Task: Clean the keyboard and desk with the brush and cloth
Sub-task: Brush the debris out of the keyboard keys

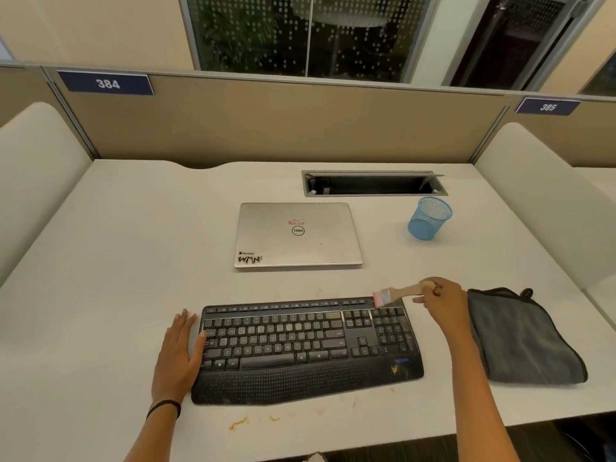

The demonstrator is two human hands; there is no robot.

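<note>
A black keyboard (300, 345) with a palm rest lies on the white desk (116, 261) in front of me. My left hand (178, 355) rests flat against its left end, fingers straight. My right hand (443, 301) grips the wooden handle of a small brush (391, 295), whose pink-tipped bristles touch the keyboard's top right corner. A folded grey cloth (523, 338) lies on the desk just right of the keyboard. Yellow crumbs (238, 423) are scattered on the desk near the front edge, and a yellow smear (396, 370) marks the palm rest's right end.
A shut silver laptop (296, 235) sits behind the keyboard. A blue mesh pen cup (430, 219) stands at the back right, near an open cable tray (373, 183). Partition panels enclose the desk at the back and on both sides.
</note>
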